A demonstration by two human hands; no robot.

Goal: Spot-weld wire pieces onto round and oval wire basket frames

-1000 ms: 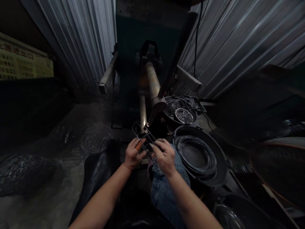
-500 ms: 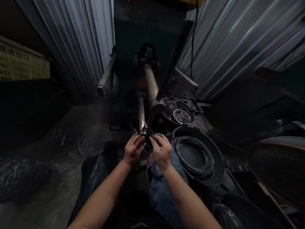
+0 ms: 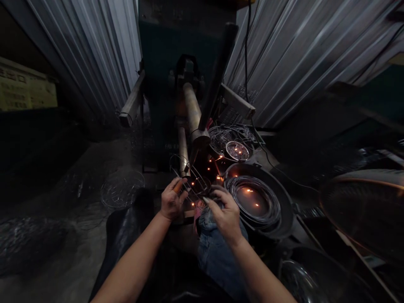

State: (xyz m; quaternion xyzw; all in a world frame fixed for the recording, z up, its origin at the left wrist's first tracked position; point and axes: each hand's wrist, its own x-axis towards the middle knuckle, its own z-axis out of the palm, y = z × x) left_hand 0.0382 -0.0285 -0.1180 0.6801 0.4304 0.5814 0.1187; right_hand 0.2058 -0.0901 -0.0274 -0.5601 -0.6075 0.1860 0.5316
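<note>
A bent metal wire frame [image 3: 200, 178] is held at the tips of a spot welder's two arms, the thick upper arm [image 3: 192, 103] and the thinner lower arm [image 3: 183, 147]. My left hand [image 3: 171, 199] is closed on the frame's near left side. An orange piece [image 3: 179, 185] shows along its thumb; I cannot tell whether it is a finger cover or a handle. My right hand [image 3: 224, 210] is just right of the frame, fingers apart and holding nothing. Orange sparks [image 3: 217, 178] fly to the right of the electrode tips.
At my right stands a dark round pan [image 3: 285, 210] with wire rings [image 3: 274, 202] in it. Behind it lies a tray of wire pieces [image 3: 217, 134] with a small round dish [image 3: 237, 150]. More wire pieces [image 3: 123, 189] lie on the floor at left. A dark bar [image 3: 219, 75] slants above the arms.
My right hand has let go of the wire frame and moved right and down, its fingers opening. Sparks have appeared around the electrode tips. My left hand still grips the frame.
</note>
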